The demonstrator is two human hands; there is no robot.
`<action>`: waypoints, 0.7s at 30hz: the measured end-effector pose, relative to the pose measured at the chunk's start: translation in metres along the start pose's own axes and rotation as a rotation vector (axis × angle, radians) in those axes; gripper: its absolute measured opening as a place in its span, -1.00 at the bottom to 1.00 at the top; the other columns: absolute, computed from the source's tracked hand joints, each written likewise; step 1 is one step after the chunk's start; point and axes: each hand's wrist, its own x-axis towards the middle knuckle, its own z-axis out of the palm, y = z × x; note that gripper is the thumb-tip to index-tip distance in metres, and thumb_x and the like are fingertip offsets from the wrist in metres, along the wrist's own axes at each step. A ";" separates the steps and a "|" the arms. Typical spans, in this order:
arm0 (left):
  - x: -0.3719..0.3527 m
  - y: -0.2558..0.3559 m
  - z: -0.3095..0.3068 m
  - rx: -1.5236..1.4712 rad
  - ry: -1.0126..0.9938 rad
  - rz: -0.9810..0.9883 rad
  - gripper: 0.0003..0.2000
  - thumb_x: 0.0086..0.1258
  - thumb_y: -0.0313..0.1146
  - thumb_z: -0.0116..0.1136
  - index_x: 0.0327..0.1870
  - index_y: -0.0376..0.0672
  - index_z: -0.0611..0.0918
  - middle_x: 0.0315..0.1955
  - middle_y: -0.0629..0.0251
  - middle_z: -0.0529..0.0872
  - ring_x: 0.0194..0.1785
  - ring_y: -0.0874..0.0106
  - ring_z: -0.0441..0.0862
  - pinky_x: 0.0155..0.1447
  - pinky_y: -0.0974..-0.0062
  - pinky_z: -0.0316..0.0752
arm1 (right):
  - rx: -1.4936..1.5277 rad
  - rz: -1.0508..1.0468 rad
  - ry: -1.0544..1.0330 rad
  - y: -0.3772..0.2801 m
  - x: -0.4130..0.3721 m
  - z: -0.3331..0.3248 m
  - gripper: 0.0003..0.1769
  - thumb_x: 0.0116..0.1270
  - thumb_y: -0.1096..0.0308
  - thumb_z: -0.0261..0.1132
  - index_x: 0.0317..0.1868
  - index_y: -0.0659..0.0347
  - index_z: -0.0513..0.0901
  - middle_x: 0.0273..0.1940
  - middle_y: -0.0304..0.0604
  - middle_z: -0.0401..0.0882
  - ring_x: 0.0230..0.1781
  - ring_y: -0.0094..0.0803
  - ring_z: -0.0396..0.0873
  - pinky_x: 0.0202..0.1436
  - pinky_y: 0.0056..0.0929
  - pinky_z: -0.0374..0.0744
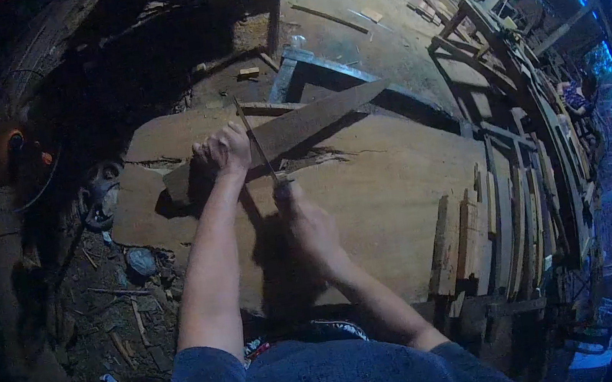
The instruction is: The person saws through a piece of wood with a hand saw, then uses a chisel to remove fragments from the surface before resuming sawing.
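A long, dark wooden board (319, 116) lies at a slant over a broad wooden slab (390, 180), its far right end tapering to a point. My left hand (225, 149) is closed over the board near its left end and presses down on it. In my right hand (312, 229) is the handle of a handsaw (258, 145). The saw's thin blade shows nearly edge-on, crossing the board just right of my left fingers. Its teeth are too small to make out, and shadow hides how deep the blade sits.
Several upright wood pieces (474, 231) lean in a rack at right. A bluish frame (337, 71) stands behind the slab. Scraps litter the ground (121, 316) at left, near a wheel-like metal part (102, 195). A person (576, 97) is far right.
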 end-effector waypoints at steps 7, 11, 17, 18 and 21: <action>0.003 -0.012 0.042 -0.104 -0.138 -0.064 -0.62 0.24 -0.16 -0.02 -0.80 -0.05 0.54 -0.76 0.19 0.58 -0.60 0.15 0.55 -0.21 0.07 0.30 | -0.030 -0.019 0.009 -0.012 0.005 -0.010 -0.60 0.34 0.24 0.02 0.13 0.24 0.37 -0.34 0.14 0.61 -0.27 0.11 0.60 -0.24 0.02 0.51; -0.001 -0.001 0.001 0.039 -0.118 -0.033 -0.63 0.27 -0.17 -0.06 -0.73 -0.08 0.60 -0.74 0.16 0.60 -0.57 0.13 0.56 -0.15 0.09 0.31 | 0.097 0.031 -0.045 -0.002 -0.003 -0.005 -0.65 0.34 0.27 -0.01 0.06 0.28 0.38 -0.35 0.14 0.61 -0.29 0.12 0.60 -0.27 0.01 0.51; 0.005 -0.011 0.034 -0.044 -0.186 -0.032 -0.61 0.28 -0.14 -0.10 -0.68 -0.09 0.65 -0.66 0.14 0.65 -0.53 0.15 0.60 -0.10 0.09 0.33 | -0.076 -0.046 0.031 -0.015 0.034 0.000 -0.62 0.32 0.32 0.04 0.10 0.30 0.34 -0.37 0.14 0.60 -0.35 0.10 0.59 -0.30 0.00 0.52; 0.007 -0.010 0.028 -0.053 -0.184 -0.042 -0.61 0.28 -0.14 -0.10 -0.68 -0.09 0.65 -0.66 0.14 0.65 -0.53 0.15 0.60 -0.10 0.09 0.33 | -0.022 -0.099 0.032 -0.008 0.021 0.001 -0.64 0.33 0.34 0.02 0.10 0.29 0.34 -0.37 0.13 0.60 -0.36 0.10 0.59 -0.31 0.00 0.52; -0.001 -0.012 0.028 -0.046 -0.099 0.023 -0.64 0.30 -0.15 -0.03 -0.67 -0.14 0.57 -0.70 0.10 0.58 -0.57 0.09 0.54 -0.44 0.13 0.31 | -0.004 0.026 -0.011 -0.018 -0.009 -0.012 -0.63 0.34 0.32 -0.01 0.11 0.29 0.33 -0.39 0.12 0.60 -0.39 0.11 0.58 -0.33 0.01 0.52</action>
